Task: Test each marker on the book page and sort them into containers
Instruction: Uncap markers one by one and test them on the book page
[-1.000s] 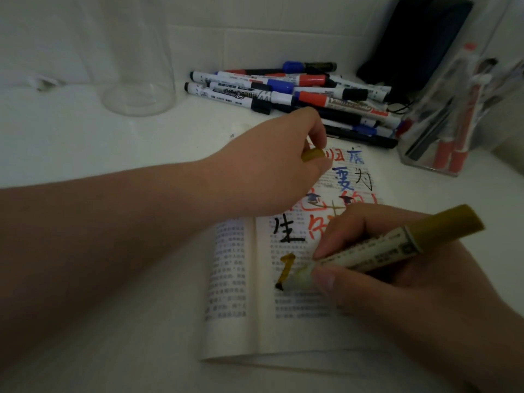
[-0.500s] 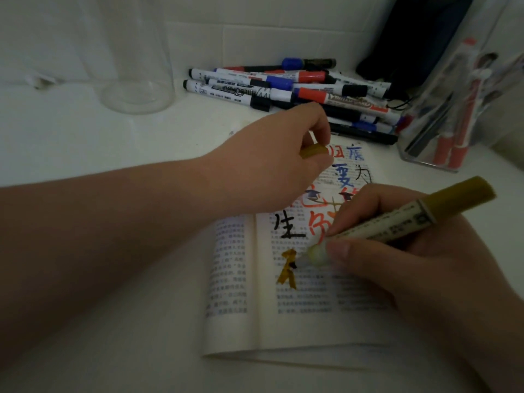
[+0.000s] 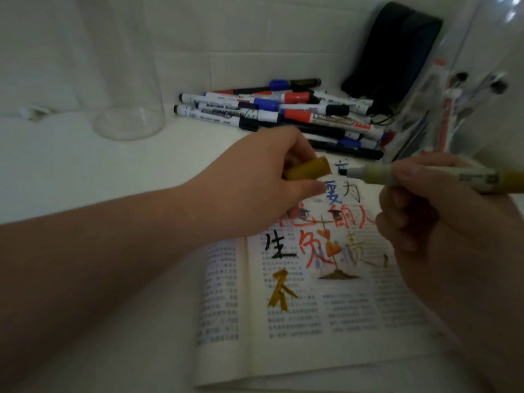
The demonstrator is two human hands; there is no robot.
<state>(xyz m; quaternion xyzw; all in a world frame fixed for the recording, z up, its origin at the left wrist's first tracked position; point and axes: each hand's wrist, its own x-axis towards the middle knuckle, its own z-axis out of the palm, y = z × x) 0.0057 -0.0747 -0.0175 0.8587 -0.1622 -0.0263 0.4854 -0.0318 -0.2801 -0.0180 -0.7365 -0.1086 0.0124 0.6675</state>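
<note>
An open book (image 3: 312, 321) lies on the white table, its right page covered with red, blue, black and ochre marker strokes. My right hand (image 3: 442, 231) grips an ochre marker (image 3: 425, 178), lifted off the page and held level, tip pointing left. My left hand (image 3: 272, 188) pinches the marker's ochre cap (image 3: 309, 171), its open end facing the tip a short gap away. A fresh ochre character (image 3: 280, 290) shows low on the page.
A pile of several whiteboard markers (image 3: 272, 112) lies behind the book. An empty clear glass jar (image 3: 127, 80) stands at the back left. A clear holder (image 3: 448, 114) with several pens stands at the back right, beside a dark pouch (image 3: 391, 49).
My right hand finished the ochre character, lifted the marker off the page and swung it up level toward the cap. My left hand turned the cap to face the tip.
</note>
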